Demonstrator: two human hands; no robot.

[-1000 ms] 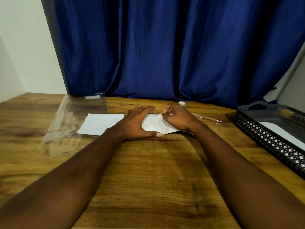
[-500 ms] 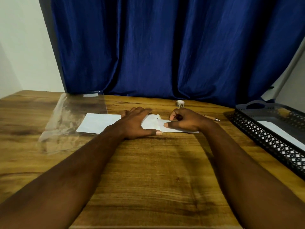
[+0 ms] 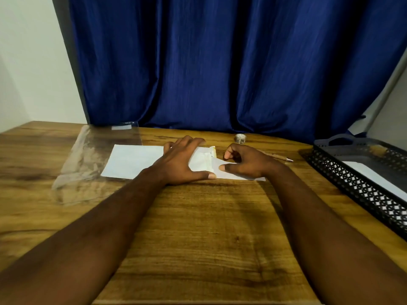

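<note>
Black mesh tray (image 3: 352,183) at the right edge of the table (image 3: 198,227) held a white sheet (image 3: 374,177). White envelope (image 3: 132,161) lay flat mid-table, long axis left to right, open flap (image 3: 237,175) pointing right. Left grip (image 3: 182,164) lay spread, fingers straight, pressing the envelope down. Right grip (image 3: 246,164) had fingers curled on nothing I could see, thumb pressing the flap. Small roll (image 3: 240,138) behind carried print I could not read.

left hand (image 3: 179,164): bare, thumbnail cut short, rounded tip
right hand (image 3: 246,165): bare, thumbnail same short cut
left forearm (image 3: 99,227): bare all the way to the frame edge, slim, tapers to wrist
right forearm (image 3: 319,227): bare to the frame edge, same build
</note>
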